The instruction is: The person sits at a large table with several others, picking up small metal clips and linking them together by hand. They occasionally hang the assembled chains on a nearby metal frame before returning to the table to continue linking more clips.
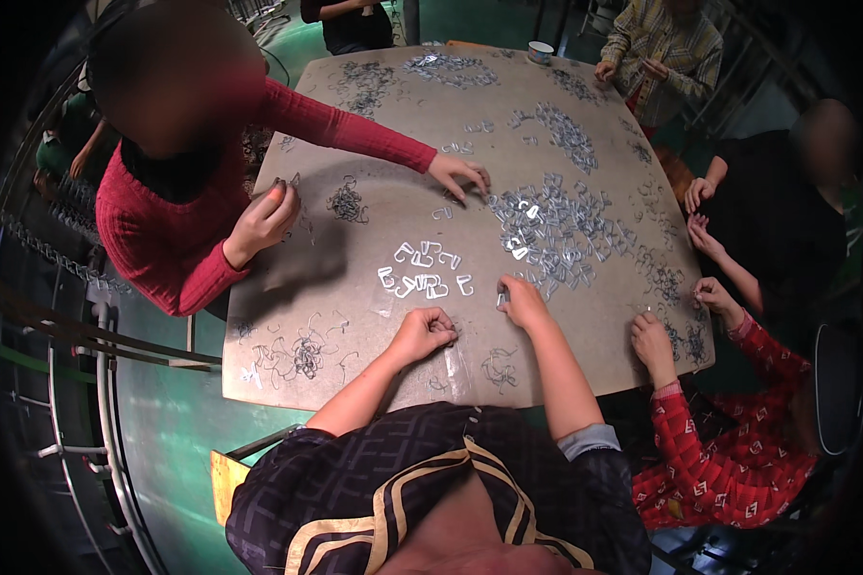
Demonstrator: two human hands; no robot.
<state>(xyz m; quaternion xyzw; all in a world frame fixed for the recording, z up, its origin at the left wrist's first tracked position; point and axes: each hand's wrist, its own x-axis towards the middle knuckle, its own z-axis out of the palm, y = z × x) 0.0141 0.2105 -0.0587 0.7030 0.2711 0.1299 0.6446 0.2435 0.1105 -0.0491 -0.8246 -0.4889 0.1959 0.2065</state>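
My left hand is closed over the table near its front edge, fingertips pinched together. What it may hold is too small to make out. To its right, my right hand pinches a small shiny metal clip between thumb and fingers. Just beyond my hands lies a loose group of bright metal clips. A big heap of grey metal clips spreads out past my right hand. Thin wire hooks lie between my forearms, and a larger tangle of wire hooks sits left of my left arm.
Across the table at left, a person in a red sweater reaches toward the heap. Another in a patterned red top works close on my right. More people stand around the far side. A white cup stands at the far edge.
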